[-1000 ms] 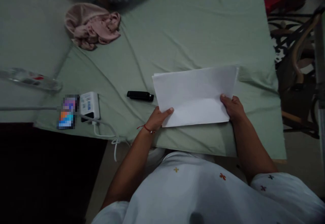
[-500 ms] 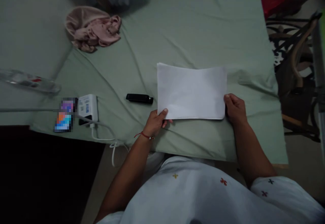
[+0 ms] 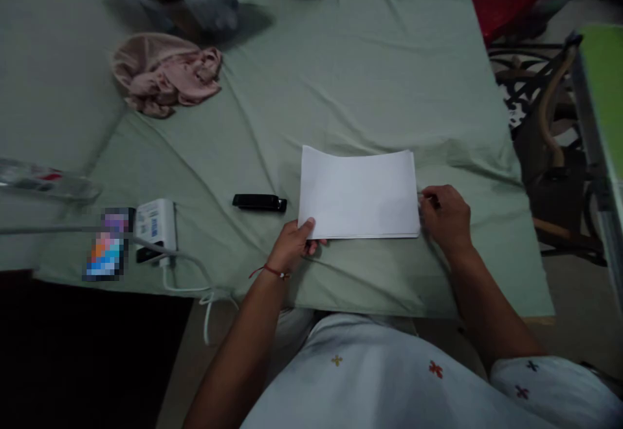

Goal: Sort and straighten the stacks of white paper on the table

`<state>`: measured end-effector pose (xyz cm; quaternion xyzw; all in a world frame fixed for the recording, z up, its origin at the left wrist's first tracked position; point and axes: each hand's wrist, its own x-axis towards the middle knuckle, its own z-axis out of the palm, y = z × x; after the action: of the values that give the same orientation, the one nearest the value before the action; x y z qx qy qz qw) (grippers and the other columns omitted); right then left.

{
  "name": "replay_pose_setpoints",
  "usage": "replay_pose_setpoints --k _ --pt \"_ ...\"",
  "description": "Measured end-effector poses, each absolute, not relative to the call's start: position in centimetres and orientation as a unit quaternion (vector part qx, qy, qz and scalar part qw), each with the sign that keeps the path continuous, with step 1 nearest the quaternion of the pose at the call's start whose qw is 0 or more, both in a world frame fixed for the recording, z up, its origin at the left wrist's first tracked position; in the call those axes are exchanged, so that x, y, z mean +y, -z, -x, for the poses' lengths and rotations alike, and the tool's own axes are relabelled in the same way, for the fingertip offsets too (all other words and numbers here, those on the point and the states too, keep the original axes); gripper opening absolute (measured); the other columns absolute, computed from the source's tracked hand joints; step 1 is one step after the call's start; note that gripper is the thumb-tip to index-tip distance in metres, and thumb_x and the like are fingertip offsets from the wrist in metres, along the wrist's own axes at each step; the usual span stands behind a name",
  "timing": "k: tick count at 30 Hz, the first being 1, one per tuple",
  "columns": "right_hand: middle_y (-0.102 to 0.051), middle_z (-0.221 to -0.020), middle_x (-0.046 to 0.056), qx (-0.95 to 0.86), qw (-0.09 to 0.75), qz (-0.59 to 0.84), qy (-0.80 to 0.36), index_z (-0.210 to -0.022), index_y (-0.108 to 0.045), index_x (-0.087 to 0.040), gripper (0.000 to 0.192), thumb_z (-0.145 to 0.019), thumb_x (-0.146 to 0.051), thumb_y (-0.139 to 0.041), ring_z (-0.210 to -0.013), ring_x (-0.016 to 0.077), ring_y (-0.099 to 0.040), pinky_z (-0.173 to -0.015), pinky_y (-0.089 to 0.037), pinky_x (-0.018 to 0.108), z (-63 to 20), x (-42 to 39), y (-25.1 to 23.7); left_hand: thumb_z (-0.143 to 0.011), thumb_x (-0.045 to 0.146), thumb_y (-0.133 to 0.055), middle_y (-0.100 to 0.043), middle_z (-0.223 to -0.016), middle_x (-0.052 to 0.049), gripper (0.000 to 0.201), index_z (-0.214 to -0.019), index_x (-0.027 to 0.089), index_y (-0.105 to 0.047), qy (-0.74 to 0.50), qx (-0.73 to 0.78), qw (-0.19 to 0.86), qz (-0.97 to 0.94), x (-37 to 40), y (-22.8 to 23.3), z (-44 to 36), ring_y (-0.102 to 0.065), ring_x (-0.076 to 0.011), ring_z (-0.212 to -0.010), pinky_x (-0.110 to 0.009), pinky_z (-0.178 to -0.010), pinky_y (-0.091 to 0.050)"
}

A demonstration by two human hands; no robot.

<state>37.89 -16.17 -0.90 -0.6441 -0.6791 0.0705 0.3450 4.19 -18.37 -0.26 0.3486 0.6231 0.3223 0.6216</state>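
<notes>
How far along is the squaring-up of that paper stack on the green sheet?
Mostly done: the paper stack lies flat on the green sheet with its edges nearly flush. In hand: the left hand pinches the near-left corner and the right hand touches the right edge. Left: the black stapler-like object beside the stack lies untouched.

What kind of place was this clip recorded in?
Probably a room in a home, not a workshop. A green cloth covers the table, a crumpled pink garment lies on it, and an ornate metal chair stands alongside. Both hands square a paper stack.
</notes>
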Motion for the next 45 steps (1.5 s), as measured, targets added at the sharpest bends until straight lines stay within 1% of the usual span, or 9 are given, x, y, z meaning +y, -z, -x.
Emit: replay_pose_setpoints --k 3,7,13,18,24,30,36,40,45 --pt "-0.072 -0.093 0.007 -0.753 0.351 0.544 -0.122 -0.096 -0.068 -0.025 0.013 -0.095 -0.023 -0.056 -0.085 0.0239 -0.066 -0.083 -0.053 0.041 -36.0 -17.2 -0.1 -0.073 0.066 -0.071 -0.058 -0.043 -0.005 0.052 -0.063 0.016 -0.062 -0.305 0.610 0.633 -0.365 -18.3 0.3 -4.0 -0.039 -0.0083 -0.034 -0.023 -0.036 -0.021" --pt "-0.073 -0.103 0.008 -0.818 0.320 0.442 -0.180 -0.097 -0.069 -0.024 0.011 -0.098 -0.023 -0.058 -0.095 0.0255 -0.065 -0.087 -0.053 0.043 -32.4 -18.0 -0.2 -0.072 0.066 -0.071 -0.068 -0.055 -0.011 0.052 -0.065 0.015 -0.062 -0.325 0.611 0.627 -0.360 -18.2 0.3 -4.2 -0.041 -0.0082 -0.035 -0.024 -0.036 -0.021" --pt "-0.070 -0.099 0.010 -0.834 0.255 0.439 -0.215 -0.089 -0.067 -0.024 0.008 -0.096 -0.026 -0.065 -0.094 0.0282 -0.057 -0.079 -0.052 0.044 -28.6 -18.0 0.7 -0.069 0.065 -0.072 -0.068 -0.054 -0.010 0.051 -0.067 0.015 -0.060 -0.327 0.620 0.627 -0.340 -18.2 0.0 -4.8 -0.041 -0.0082 -0.033 -0.024 -0.036 -0.021" --pt "-0.069 -0.101 0.011 -0.855 0.229 0.421 -0.199 -0.095 -0.067 -0.022 0.009 -0.094 -0.031 -0.070 -0.096 0.0287 -0.053 -0.079 -0.051 0.044 -27.6 -17.7 1.0 -0.069 0.065 -0.072 -0.070 -0.055 -0.011 0.051 -0.068 0.015 -0.060 -0.333 0.615 0.629 -0.340 -18.1 0.0 -4.9 -0.041 -0.0084 -0.032 -0.024 -0.036 -0.020" --pt "-0.069 -0.110 0.013 -0.876 0.201 0.402 -0.172 -0.107 -0.069 -0.018 0.017 -0.098 -0.031 -0.065 -0.100 0.0294 -0.051 -0.086 -0.049 0.044 -27.2 -17.7 1.2 -0.071 0.064 -0.069 -0.070 -0.057 -0.011 0.051 -0.066 0.014 -0.061 -0.324 0.617 0.623 -0.356 -18.1 0.0 -4.8 -0.041 -0.0077 -0.032 -0.024 -0.037 -0.021" --pt "-0.069 -0.106 0.013 -0.876 0.202 0.409 -0.156 -0.106 -0.070 -0.015 0.021 -0.101 -0.033 -0.061 -0.098 0.0277 -0.050 -0.086 -0.047 0.041 -27.2 -17.6 1.4 -0.071 0.064 -0.070 -0.069 -0.055 -0.009 0.051 -0.070 0.014 -0.061 -0.319 0.615 0.632 -0.348 -18.1 0.0 -4.8 -0.042 -0.0079 -0.033 -0.023 -0.037 -0.020" --pt "-0.071 -0.115 0.011 -0.905 0.162 0.387 -0.064 -0.112 -0.070 -0.017 0.019 -0.098 -0.014 -0.059 -0.102 0.0276 -0.049 -0.081 -0.038 0.040 -27.7 -17.8 1.3 -0.072 0.061 -0.072 -0.068 -0.055 -0.009 0.049 -0.070 0.013 -0.061 -0.315 0.614 0.644 -0.331 -18.0 0.1 -4.6 -0.042 -0.0075 -0.033 -0.022 -0.036 -0.021" --pt "-0.073 -0.103 0.009 -0.897 0.181 0.402 -0.025 -0.108 -0.072 -0.019 0.018 -0.098 -0.012 -0.059 -0.095 0.0257 -0.047 -0.077 -0.032 0.039 -28.2 -18.0 1.6 -0.074 0.057 -0.073 -0.069 -0.056 -0.009 0.045 -0.073 0.013 -0.061 -0.312 0.615 0.649 -0.321 -17.9 -0.1 -4.5 -0.043 -0.0078 -0.033 -0.022 -0.036 -0.020" --pt "-0.072 -0.092 0.008 -0.894 0.198 0.400 -0.035 -0.102 -0.074 -0.021 0.015 -0.099 -0.016 -0.060 -0.089 0.0238 -0.047 -0.075 -0.029 0.038 -28.5 -18.2 2.0 -0.074 0.054 -0.074 -0.068 -0.055 -0.007 0.043 -0.075 0.014 -0.060 -0.311 0.621 0.651 -0.306 -17.8 -0.4 -4.5 -0.042 -0.0072 -0.033 -0.021 -0.036 -0.020"
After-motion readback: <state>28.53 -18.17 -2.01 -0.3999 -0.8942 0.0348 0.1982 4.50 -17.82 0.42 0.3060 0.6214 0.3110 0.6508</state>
